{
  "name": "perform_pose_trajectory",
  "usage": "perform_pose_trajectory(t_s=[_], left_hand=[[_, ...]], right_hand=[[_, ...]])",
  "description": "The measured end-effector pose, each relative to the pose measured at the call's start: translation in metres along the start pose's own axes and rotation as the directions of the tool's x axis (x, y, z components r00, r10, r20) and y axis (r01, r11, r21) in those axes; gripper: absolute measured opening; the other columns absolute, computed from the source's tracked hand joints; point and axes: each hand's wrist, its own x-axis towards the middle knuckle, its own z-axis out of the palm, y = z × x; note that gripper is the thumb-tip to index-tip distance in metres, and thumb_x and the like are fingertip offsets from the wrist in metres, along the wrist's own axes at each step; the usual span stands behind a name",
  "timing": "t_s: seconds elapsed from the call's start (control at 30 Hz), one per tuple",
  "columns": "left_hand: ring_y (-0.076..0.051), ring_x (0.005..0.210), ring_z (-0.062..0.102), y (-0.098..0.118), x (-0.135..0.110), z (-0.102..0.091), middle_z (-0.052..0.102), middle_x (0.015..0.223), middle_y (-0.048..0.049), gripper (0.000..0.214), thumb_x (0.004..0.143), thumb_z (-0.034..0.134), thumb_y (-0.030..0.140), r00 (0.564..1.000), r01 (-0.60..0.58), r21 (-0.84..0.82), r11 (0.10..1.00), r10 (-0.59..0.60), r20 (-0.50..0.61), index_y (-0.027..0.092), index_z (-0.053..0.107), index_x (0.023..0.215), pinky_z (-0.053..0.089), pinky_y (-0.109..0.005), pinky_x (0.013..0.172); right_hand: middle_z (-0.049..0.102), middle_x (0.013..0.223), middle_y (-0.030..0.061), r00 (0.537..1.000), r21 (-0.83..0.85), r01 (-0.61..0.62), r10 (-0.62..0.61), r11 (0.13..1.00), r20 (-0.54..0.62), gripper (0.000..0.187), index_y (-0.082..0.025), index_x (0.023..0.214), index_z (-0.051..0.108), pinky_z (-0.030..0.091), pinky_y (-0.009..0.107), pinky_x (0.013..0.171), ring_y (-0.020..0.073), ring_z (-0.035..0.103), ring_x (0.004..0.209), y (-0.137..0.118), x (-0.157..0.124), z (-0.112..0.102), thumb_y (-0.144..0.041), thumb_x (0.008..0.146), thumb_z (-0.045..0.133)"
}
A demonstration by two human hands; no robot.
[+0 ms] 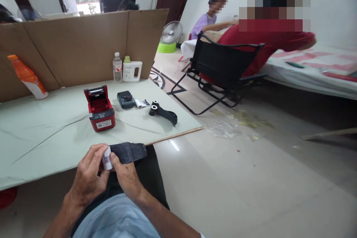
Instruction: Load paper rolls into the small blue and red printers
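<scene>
Both of my hands are closed on a small white paper-like roll (pixel 107 159) with faint purple marks, held just over the table's front edge. My left hand (pixel 90 174) grips its left side with fingers curled over the top. My right hand (pixel 126 178) presses its thumb against the right side. A flat dark ribbon strip (pixel 126 152) stretches to the right from the roll, above my right hand; how it joins the roll is hidden. Beyond my hands stands a red and black label printer (pixel 102 113) with its lid raised.
On the pale table (pixel 55 134) are a dark small device (pixel 125 99), a black ribbon on two spools (pixel 164 112), an orange bottle (pixel 28 77), a water bottle (pixel 117 68) and a white jug (pixel 132 71). Cardboard (pixel 89 48) stands behind. Two people sit at right, one on a folding chair (pixel 223 63).
</scene>
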Motion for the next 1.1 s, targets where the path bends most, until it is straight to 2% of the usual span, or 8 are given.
perform_pose_trajectory(t_s=[0.13,0.23,0.4,0.5,0.77,0.9,1.0,1.1], left_hand=[[-0.027,0.108,0.067,-0.002,0.002,0.005,0.065,0.116,-0.0158,0.051,0.087,0.055,0.001,1.000,-0.013,0.111,0.994,0.011,0.017,0.015,0.053,0.136,0.062,-0.039,0.091],[-0.028,0.109,0.067,-0.005,0.003,0.008,0.065,0.117,-0.0158,0.054,0.084,0.053,-0.001,0.999,0.014,0.129,0.992,-0.019,0.042,0.016,0.054,0.136,0.063,-0.041,0.090],[-0.024,0.109,0.068,-0.009,-0.001,0.006,0.064,0.122,-0.0125,0.053,0.088,0.062,0.007,0.999,0.024,-0.055,0.998,-0.022,0.035,0.022,0.053,0.139,0.062,-0.033,0.089],[-0.024,0.108,0.068,-0.008,-0.004,0.006,0.065,0.118,-0.0127,0.052,0.088,0.060,0.006,1.000,0.008,-0.012,1.000,-0.007,0.030,0.020,0.053,0.137,0.062,-0.033,0.088],[-0.029,0.103,0.066,-0.013,-0.001,0.015,0.065,0.113,-0.0163,0.054,0.079,0.052,0.000,0.993,-0.044,0.212,0.976,0.019,0.118,0.013,0.053,0.131,0.063,-0.043,0.089],[-0.031,0.103,0.066,-0.021,0.001,0.020,0.065,0.113,-0.0163,0.057,0.074,0.051,-0.001,0.987,-0.060,0.249,0.967,0.019,0.162,0.014,0.056,0.129,0.064,-0.047,0.090],[-0.029,0.108,0.067,-0.024,0.002,0.019,0.065,0.119,-0.0145,0.060,0.077,0.052,0.000,0.989,-0.018,0.125,0.992,0.000,0.148,0.017,0.055,0.134,0.062,-0.044,0.093],[-0.025,0.113,0.067,-0.023,0.002,0.014,0.064,0.123,-0.0124,0.057,0.084,0.059,0.005,0.998,0.028,-0.051,0.998,-0.025,0.056,0.021,0.052,0.139,0.061,-0.038,0.095]], right_hand=[[0.076,0.112,0.0080,0.996,-0.137,0.076,-0.082,0.988,-0.044,0.053,-0.020,0.111,0.075,0.052,0.043,0.107,0.0274,0.068,0.113,0.007,0.008,-0.003,-0.067,0.089,0.066],[0.075,0.112,0.0084,0.994,-0.175,0.058,-0.073,0.983,-0.079,0.053,-0.020,0.109,0.075,0.049,0.045,0.110,0.0282,0.067,0.113,0.011,0.013,-0.005,-0.068,0.087,0.067],[0.076,0.090,0.0067,0.994,0.072,-0.096,0.092,0.993,0.061,0.052,-0.022,0.105,0.075,0.062,0.043,0.084,0.0282,0.073,0.093,0.014,0.010,-0.006,-0.070,0.086,0.068],[0.075,0.083,0.0052,0.992,0.096,-0.103,0.096,0.990,0.080,0.051,-0.023,0.101,0.075,0.063,0.040,0.077,0.0276,0.073,0.089,0.016,0.009,-0.007,-0.070,0.084,0.069],[0.077,0.105,0.0093,0.997,-0.251,0.015,-0.032,0.968,-0.066,0.051,-0.021,0.107,0.077,0.055,0.044,0.098,0.0290,0.070,0.101,0.031,0.021,-0.014,-0.066,0.089,0.063],[0.076,0.113,0.0108,0.991,-0.329,0.038,-0.079,0.943,-0.111,0.052,-0.020,0.110,0.076,0.047,0.048,0.109,0.0307,0.068,0.108,0.034,0.025,-0.014,-0.066,0.088,0.064],[0.076,0.105,0.0094,0.993,-0.209,0.017,-0.040,0.978,-0.109,0.051,-0.022,0.106,0.076,0.053,0.048,0.102,0.0305,0.069,0.104,0.029,0.026,-0.012,-0.068,0.086,0.067],[0.075,0.093,0.0072,0.998,0.021,-0.062,0.062,0.998,0.010,0.050,-0.024,0.102,0.075,0.060,0.045,0.087,0.0287,0.072,0.095,0.023,0.023,-0.009,-0.070,0.086,0.067]])
